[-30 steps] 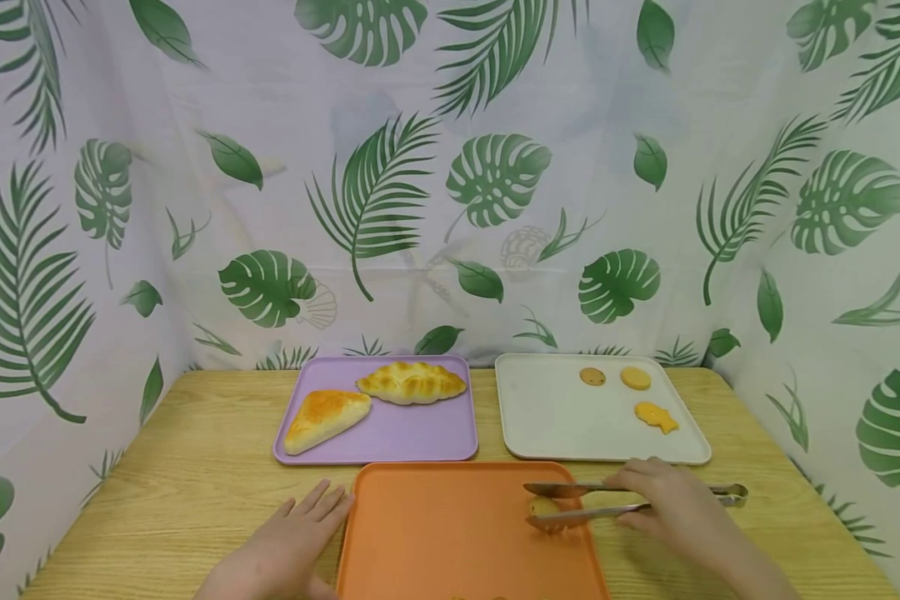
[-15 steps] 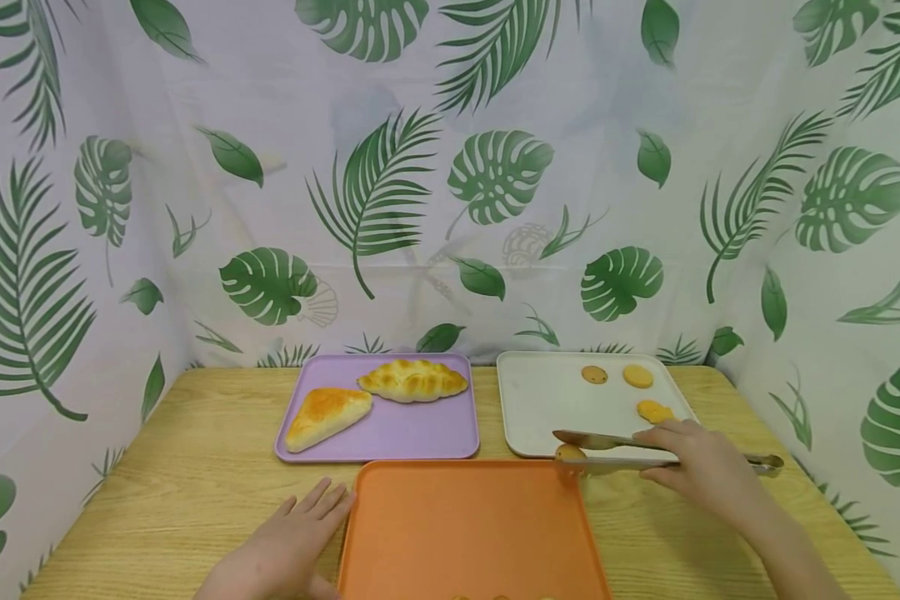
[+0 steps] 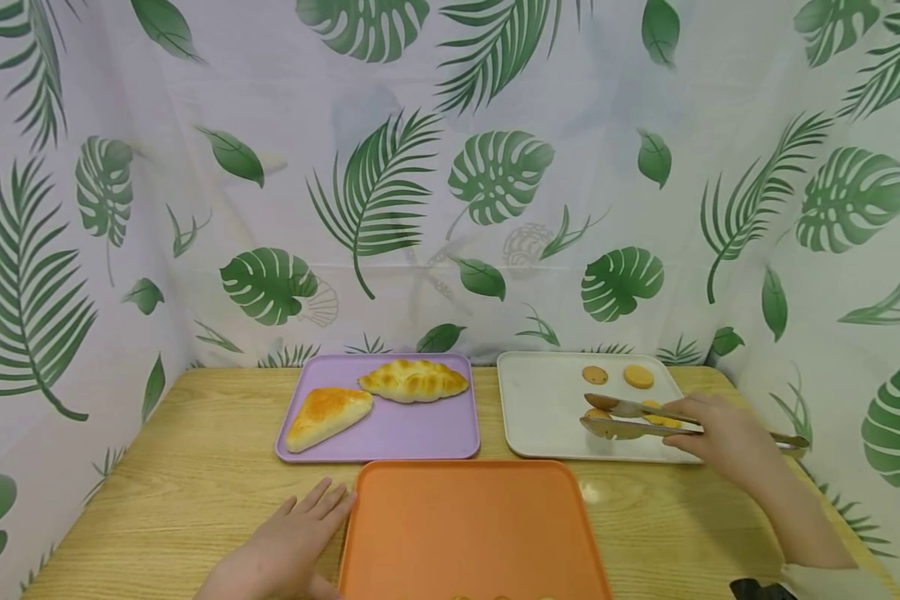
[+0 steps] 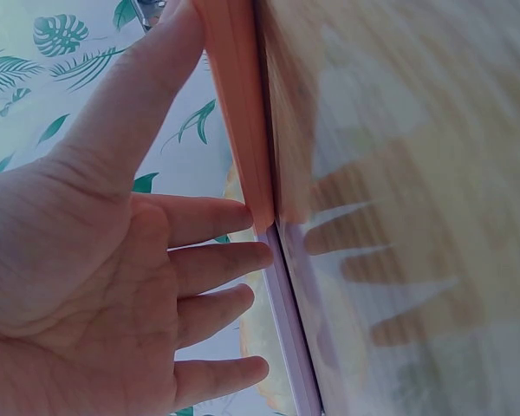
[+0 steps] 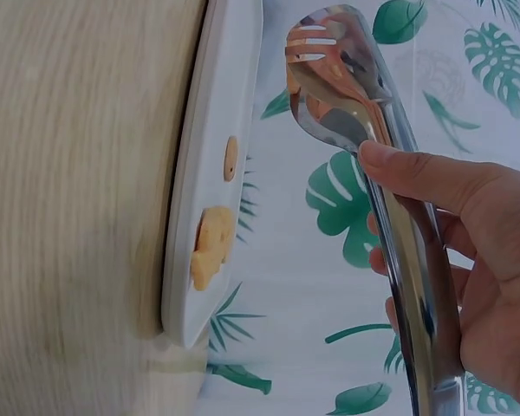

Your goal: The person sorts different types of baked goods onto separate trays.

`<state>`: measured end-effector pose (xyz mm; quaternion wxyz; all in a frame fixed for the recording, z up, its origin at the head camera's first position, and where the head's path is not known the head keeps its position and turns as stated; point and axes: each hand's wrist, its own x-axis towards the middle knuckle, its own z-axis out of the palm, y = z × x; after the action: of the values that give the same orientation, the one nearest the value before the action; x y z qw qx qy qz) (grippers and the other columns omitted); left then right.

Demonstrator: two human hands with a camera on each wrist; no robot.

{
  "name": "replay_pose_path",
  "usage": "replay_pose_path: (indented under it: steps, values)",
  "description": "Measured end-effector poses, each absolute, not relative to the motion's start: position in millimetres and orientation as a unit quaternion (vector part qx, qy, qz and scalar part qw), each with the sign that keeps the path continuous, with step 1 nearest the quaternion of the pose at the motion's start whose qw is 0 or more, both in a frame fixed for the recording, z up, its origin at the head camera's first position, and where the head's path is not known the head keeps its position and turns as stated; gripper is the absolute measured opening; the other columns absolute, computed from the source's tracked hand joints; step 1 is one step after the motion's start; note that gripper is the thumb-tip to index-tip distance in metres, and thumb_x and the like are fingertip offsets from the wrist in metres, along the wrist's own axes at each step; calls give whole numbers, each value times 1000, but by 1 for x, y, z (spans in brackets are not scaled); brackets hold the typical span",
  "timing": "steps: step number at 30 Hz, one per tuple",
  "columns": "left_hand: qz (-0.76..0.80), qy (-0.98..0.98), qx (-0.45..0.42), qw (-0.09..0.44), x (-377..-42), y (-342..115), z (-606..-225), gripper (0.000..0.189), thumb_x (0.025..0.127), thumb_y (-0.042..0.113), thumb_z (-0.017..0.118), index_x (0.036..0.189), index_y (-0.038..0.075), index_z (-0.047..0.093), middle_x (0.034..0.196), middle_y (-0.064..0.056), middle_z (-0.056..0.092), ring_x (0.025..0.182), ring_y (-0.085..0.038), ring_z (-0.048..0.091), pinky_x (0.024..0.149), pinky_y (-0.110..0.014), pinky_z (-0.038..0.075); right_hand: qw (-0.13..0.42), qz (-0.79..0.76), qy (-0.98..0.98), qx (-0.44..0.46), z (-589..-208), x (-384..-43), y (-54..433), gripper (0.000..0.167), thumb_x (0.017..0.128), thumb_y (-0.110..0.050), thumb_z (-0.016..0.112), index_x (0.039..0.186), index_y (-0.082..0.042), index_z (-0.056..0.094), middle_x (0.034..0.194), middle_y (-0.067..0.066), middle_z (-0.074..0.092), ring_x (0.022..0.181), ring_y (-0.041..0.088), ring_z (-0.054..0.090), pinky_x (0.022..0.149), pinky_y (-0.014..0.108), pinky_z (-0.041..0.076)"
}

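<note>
My right hand [image 3: 731,442] grips metal tongs [image 3: 621,429] over the white tray [image 3: 540,417]. Pinched between the tong tips is a small round cookie [image 3: 598,413], partly covered by them. On that tray lie a spotted cookie [image 3: 595,375], a plain round cookie [image 3: 638,377] and a fish-shaped cookie [image 5: 213,245], which the tongs partly hide in the head view. My left hand [image 3: 285,542] has its fingers spread beside the orange tray [image 3: 465,525], fingertips at its left rim. In the left wrist view, the palm [image 4: 95,295] shows with nothing in it.
A purple tray [image 3: 412,437] at the back left bears a triangular bread [image 3: 326,418] and a braided bread [image 3: 412,381]. Edges of several cookies [image 3: 502,597] peek in at the orange tray's near side. A leaf-print curtain [image 3: 450,292] stands behind the wooden table [image 3: 195,433].
The right hand has carried the tongs and round cookie from over the orange tray, right and away from me, to over the white tray. The left hand has stayed in place.
</note>
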<state>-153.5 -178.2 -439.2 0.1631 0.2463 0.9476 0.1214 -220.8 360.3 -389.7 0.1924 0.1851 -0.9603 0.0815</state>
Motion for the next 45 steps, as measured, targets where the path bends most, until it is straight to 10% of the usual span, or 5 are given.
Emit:
replay_pose_path:
  steps: [38, 45]
  values:
    - [111, 951, 241, 160, -153, -178, -439, 109, 66, 55, 80, 150, 2, 34, 158, -19, 31, 147, -40, 24, 112, -68, 27, 57, 71, -992, 89, -416, -264, 388, 49, 80, -31, 77, 116, 1, 66, 116, 31, 62, 100, 50, 60, 69, 59, 52]
    - [121, 948, 241, 170, -153, -178, -438, 110, 66, 58, 79, 150, 4, 34, 157, -20, 32, 148, -41, 22, 112, -68, 26, 109, 67, -986, 110, -409, -255, 385, 50, 78, -33, 78, 115, -1, 68, 113, 28, 66, 101, 48, 61, 73, 60, 51]
